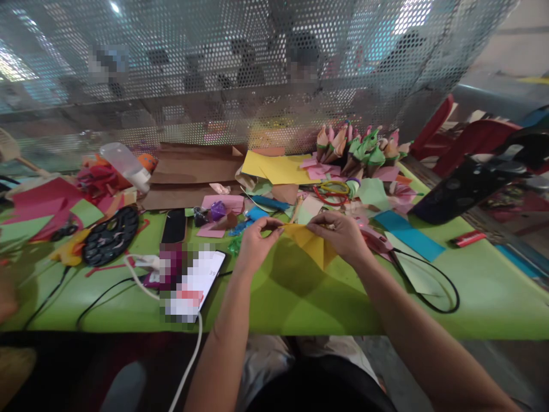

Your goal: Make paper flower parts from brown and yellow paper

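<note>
A folded piece of yellow paper (pixel 315 246) is held up over the green table (pixel 309 309), its creased point hanging down. My left hand (pixel 262 243) pinches its left corner between thumb and fingers. At the upper right edge, my right hand (pixel 337 232) is closed on the same paper. Just beyond the right hand lies a pink glue gun (pixel 375 237) with a black cord. A crumpled blue piece (pixel 256 214) and a green crumpled piece (pixel 235 245) lie near my left hand.
Paper flowers (pixel 369 149) stand at the back, beside yellow sheets (pixel 274 167) and brown paper (pixel 197 166). A lit phone (pixel 197 286) with a white cable lies left; a dark phone (pixel 174 226) is behind it. A black bottle (pixel 454 189) and blue strip (pixel 409 234) are right.
</note>
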A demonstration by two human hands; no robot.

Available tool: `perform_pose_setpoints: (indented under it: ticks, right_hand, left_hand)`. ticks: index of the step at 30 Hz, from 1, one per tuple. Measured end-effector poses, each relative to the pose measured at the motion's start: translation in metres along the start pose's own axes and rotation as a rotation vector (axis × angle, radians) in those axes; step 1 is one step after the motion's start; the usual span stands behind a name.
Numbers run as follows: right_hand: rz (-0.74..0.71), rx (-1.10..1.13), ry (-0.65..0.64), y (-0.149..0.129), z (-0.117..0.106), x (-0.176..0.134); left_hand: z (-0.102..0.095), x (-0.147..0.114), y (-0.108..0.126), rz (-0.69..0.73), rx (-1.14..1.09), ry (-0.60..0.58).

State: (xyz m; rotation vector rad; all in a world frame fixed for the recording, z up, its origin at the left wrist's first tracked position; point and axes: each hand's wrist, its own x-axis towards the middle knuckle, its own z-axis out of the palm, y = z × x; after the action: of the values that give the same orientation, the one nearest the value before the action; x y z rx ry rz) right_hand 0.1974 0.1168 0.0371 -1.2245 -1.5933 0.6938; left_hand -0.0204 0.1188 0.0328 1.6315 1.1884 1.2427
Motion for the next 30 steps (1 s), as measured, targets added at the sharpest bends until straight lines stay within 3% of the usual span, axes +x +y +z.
perform_pose_setpoints:
  ticks: [12, 20, 30]
  right_hand:
    - [-0.105, -0.105, 0.013, 0.0019, 0.0006, -0.002]
    - [-0.205, -0.149, -0.001, -0.0008, 0.0006, -0.0026]
    - [-0.212, -0.136, 0.001, 0.0005, -0.0018, -0.0021]
  left_hand:
    - [0.0003, -0.0009, 0.0001, -0.002, 0.057, 0.014]
    - [0.0032, -0.0013, -0.0005, 0.026, -0.092, 0.016]
    - [0.0034, 0.0007, -0.0087, 0.025, -0.108, 0.117]
